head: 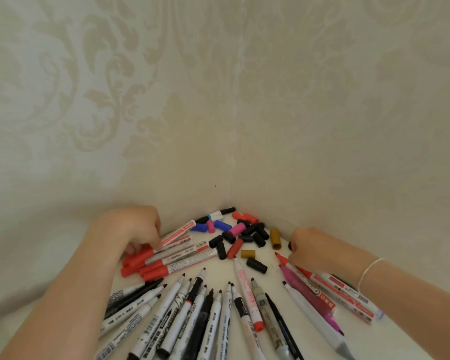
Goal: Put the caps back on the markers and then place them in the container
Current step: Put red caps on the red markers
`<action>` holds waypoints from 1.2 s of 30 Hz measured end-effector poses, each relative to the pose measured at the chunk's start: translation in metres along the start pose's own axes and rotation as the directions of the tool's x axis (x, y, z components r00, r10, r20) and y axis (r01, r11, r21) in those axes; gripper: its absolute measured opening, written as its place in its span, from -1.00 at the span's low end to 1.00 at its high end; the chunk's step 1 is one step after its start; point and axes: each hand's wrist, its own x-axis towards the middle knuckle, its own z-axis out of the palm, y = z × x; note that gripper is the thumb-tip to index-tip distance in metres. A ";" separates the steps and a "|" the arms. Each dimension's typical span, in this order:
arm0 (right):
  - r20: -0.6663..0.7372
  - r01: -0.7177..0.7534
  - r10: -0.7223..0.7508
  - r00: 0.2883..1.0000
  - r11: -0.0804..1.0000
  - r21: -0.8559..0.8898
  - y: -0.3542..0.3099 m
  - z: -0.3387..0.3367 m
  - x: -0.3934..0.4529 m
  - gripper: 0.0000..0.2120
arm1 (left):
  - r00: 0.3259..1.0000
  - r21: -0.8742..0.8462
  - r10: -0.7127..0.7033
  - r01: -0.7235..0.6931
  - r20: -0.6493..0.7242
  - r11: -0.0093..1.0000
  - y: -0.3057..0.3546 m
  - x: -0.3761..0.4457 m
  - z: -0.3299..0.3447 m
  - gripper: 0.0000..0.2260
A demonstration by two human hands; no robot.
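The white tabletop (278,278) is filling the lower middle of the frame, running up into a corner of patterned wall; across its lower part a fan of uncapped markers (205,315) is lying with tips pointing up-frame toward the corner — their long axes converging there; a bundle of red-capped markers (166,258) is lying left of centre, slanting from lower left to upper right; the loose caps (247,235) are lying heaped in the corner, above the fan and between the two hands; no container is showing anywhere. The left hand (138,229) is curling its fingers down onto the red-capped bundle, apparently gripping one barrel; the right hand (309,246) is curling at the right edge of the heap, touching the red-tipped marker (312,276) whose barrel is running down-right beneath the wrist — whether it is pinching it or a dark cap, I cannot tell. The caps are lying nearer the right hand, just to its left, so that hand looks better placed to fetch one.
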 end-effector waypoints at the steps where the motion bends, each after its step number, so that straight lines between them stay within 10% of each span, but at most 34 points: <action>1: -0.001 -0.001 0.001 1.000 1.000 0.003 0.001 0.004 0.001 -0.66 | 1.000 0.014 -0.013 0.013 0.000 1.000 0.001 0.002 0.002 -0.85; 11: -0.062 -0.038 0.035 0.997 0.998 -0.045 -0.003 0.020 0.019 -0.66 | 0.998 0.189 0.016 -0.005 -0.057 0.982 0.014 0.018 0.019 -0.68; 19: -0.206 0.060 0.013 0.979 0.938 0.342 -0.003 0.013 0.022 -0.77 | 0.989 0.190 0.101 -0.078 -0.110 0.979 0.013 0.023 0.021 -0.78; 28: -0.415 0.288 0.042 0.909 0.656 0.697 -0.005 -0.009 0.012 -0.87 | 0.783 0.109 0.458 -0.457 -0.420 0.883 0.077 0.030 0.046 -0.78; 36: -0.463 0.290 0.034 0.886 0.739 0.608 -0.001 -0.010 0.014 -0.86 | 0.758 0.241 0.535 -0.478 -0.373 0.845 0.113 0.092 0.044 -0.57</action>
